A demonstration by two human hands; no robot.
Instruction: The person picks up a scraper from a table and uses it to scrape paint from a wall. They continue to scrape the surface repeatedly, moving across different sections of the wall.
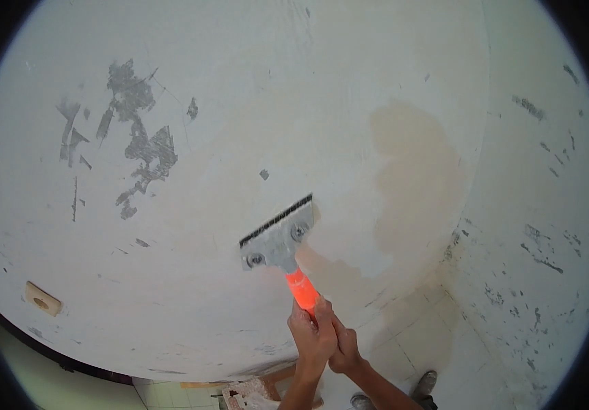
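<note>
A wide metal scraper (pixel 277 239) with a dark blade edge and an orange handle (pixel 302 290) is held up in front of the pale wall (pixel 239 137). My left hand (pixel 311 333) is wrapped round the lower part of the handle. My right hand (pixel 344 350) is closed on the same handle, pressed against the left one. The blade slants up to the right and is at or close to the wall; whether it touches cannot be told. Gray bare patches (pixel 149 154) mark the wall to the left, and a beige damp-looking patch (pixel 417 178) lies to the right.
A wall socket (pixel 43 298) sits low at the left. An adjoining wall (pixel 533 273) with dark marks stands at the right. Below are floor tiles (pixel 414 335), a shoe (pixel 425 384) and a white bag-like object (pixel 246 395).
</note>
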